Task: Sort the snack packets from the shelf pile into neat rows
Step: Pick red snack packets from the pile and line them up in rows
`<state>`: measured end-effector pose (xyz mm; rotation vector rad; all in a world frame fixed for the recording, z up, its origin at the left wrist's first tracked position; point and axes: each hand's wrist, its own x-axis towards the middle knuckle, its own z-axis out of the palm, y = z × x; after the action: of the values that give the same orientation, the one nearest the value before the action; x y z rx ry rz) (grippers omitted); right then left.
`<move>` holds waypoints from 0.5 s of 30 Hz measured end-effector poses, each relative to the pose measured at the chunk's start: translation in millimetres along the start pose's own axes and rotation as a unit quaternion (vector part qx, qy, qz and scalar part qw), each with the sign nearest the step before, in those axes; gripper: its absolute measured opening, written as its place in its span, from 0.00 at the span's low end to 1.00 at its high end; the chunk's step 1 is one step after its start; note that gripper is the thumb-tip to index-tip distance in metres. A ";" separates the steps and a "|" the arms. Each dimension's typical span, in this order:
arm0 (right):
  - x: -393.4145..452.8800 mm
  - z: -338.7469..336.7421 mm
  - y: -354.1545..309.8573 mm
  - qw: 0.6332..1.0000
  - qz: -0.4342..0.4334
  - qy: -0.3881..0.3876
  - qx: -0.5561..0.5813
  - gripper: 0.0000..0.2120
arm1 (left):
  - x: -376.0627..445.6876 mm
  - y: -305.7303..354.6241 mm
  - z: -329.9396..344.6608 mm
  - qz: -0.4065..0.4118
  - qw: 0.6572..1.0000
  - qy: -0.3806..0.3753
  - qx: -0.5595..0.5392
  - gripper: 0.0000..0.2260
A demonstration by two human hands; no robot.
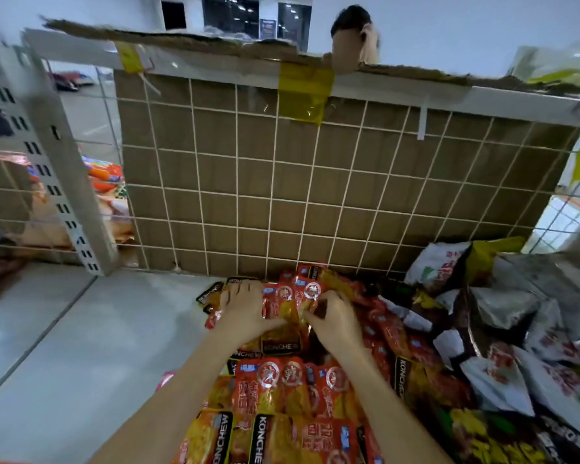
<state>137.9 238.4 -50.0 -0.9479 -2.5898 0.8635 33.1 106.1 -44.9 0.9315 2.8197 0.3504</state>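
Several red and yellow snack packets (292, 386) marked KONCHEW lie in overlapping rows down the middle of the grey shelf (64, 346). At the back of these rows sits a small stack of red packets (298, 296). My left hand (245, 309) lies over the stack's left side with its fingers spread and bent down onto the packets. My right hand (335, 319) grips the stack's right side, its fingers curled round a packet edge. A loose pile of white, grey and black packets (503, 329) fills the shelf's right part.
A white wire grid backed with brown cardboard (282, 182) closes the shelf's rear. A white slotted upright (64, 182) stands at the left, with more packets (104, 175) behind it. Another person's head (352, 35) shows above the cardboard top.
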 end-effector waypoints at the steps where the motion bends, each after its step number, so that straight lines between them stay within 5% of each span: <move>1: 0.0 -0.3 0.7 1.000 -0.005 -0.001 0.008 0.21 | -2.3 3.2 0.2 -0.004 1.000 0.012 -0.017 0.38; 7: -7.4 -13.5 8.9 0.992 -0.048 0.010 0.120 0.14 | -16.8 15.3 5.2 -0.017 0.961 0.039 -0.272 0.34; 15: -20.0 -44.2 29.1 0.968 -0.062 0.025 0.242 0.07 | -21.4 35.1 2.9 -0.104 0.896 0.054 -0.429 0.25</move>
<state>186.1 262.9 -33.3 -0.6488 -2.2049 1.3288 70.6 121.1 -36.9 0.4036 2.3650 1.4748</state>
